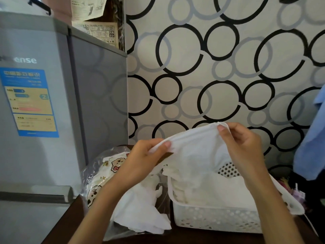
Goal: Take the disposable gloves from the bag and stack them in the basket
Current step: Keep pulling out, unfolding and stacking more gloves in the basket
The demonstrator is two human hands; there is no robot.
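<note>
A translucent white disposable glove (pixel 197 152) is stretched between both hands above the basket. My left hand (pixel 144 159) pinches its left edge and my right hand (pixel 241 143) pinches its top right corner. Below stands a white perforated plastic basket (pixel 216 219) with a stack of white gloves (pixel 228 189) inside. Left of the basket lies a clear plastic bag (pixel 102 175) printed with cartoon bears, with more white gloves (pixel 140 213) spilling from its mouth onto the dark table (pixel 193 237).
A grey refrigerator (pixel 52 106) stands close on the left. A curtain with black and grey circles (pixel 219 67) hangs behind the table. Blue cloth (pixel 313 141) hangs at the right edge, with small pinkish items (pixel 292 189) below it beside the basket.
</note>
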